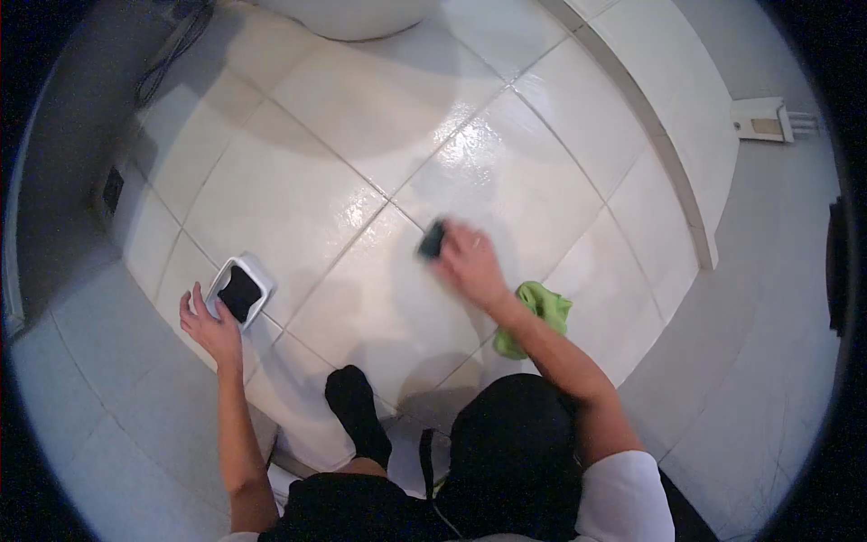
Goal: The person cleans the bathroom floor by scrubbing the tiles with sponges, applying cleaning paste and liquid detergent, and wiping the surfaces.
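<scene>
My right hand point(471, 262) is closed on a dark green scrubbing sponge point(433, 240), held against the wet tile floor near the middle; both are a little blurred. Under and beside my right forearm lies a crumpled lime-green cloth point(542, 305). At the left, my left hand point(208, 327) has its fingers apart at the side of a small white rectangular container point(259, 271). Its thumb is by the near rim; I cannot tell whether it presses on it. Inside the container is something black point(238, 293), whose kind is unclear.
Pale floor tiles point(307, 217) have shiny wet patches towards the back. A white rounded base point(357, 18) stands at the far edge. A raised curb point(664, 135) curves along the right. My black-socked foot point(350, 397) is below. Cables point(176, 50) hang at the upper left.
</scene>
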A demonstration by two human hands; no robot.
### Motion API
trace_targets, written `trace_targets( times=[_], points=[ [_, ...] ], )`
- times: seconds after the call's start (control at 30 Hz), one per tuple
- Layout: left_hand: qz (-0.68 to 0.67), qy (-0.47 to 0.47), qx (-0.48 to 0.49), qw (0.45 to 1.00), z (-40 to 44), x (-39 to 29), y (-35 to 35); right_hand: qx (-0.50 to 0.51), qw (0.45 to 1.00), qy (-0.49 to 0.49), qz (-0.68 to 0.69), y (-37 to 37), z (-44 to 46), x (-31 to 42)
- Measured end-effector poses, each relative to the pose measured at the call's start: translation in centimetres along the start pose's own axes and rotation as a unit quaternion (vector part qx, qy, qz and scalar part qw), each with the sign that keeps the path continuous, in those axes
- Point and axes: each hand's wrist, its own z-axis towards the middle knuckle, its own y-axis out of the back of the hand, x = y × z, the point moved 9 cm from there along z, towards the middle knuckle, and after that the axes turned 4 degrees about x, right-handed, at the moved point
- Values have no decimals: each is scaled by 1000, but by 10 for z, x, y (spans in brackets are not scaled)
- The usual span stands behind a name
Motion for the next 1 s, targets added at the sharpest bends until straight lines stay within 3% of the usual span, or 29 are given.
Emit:
trace_targets(
  times=[0.03, 0.13, 0.17, 0.2, 0.23, 0.33, 0.53, 0.63, 0.73, 0.83, 0.87, 0.93, 0.97, 1.0],
  points=[
    [76, -115, -68, 988, -6, -42, 20, 15, 996, 81, 34, -6, -9, 25],
    [-158, -156, 61, 973, -18, -88, -26, 42, 994, 93, 37, -16, 6, -3],
    [-135, -261, 98, 951, -21, -129, -36, 11, 998, 60, 15, -10, 34, -5],
    [-173, -273, 145, 935, -22, -157, -53, -2, 998, 54, 18, -6, 68, -2],
    [-144, -270, 179, 935, -19, -175, -73, -51, 998, 46, -14, -12, 100, 1],
    [-53, -250, 204, 945, -2, -181, -119, -14, 1000, -5, -25, -27, 133, 29],
    [16, -296, 171, 940, 5, -174, -128, 98, 995, 3, -10, 6, -49, 0],
    [16, -297, 170, 940, 10, -176, -124, 95, 994, 61, -12, -14, -4, 5],
    [7, -289, 174, 941, 10, -173, -127, 40, 994, 99, -3, -37, 126, 28],
    [-66, -243, 171, 953, 13, -163, -127, -68, 997, 3, 39, -49, 222, 54],
    [-48, -219, 171, 960, 14, -158, -128, -86, 994, -38, 47, -47, 228, 62],
    [-28, -205, 166, 964, 21, -155, -127, -34, 995, 63, 75, -50, 187, 69],
    [-22, -198, 163, 966, 21, -154, -126, -23, 990, 112, 83, -46, 160, 52],
    [-16, -189, 162, 968, 21, -153, -126, -12, 990, 63, 123, -42, 141, 4]
  ],
)
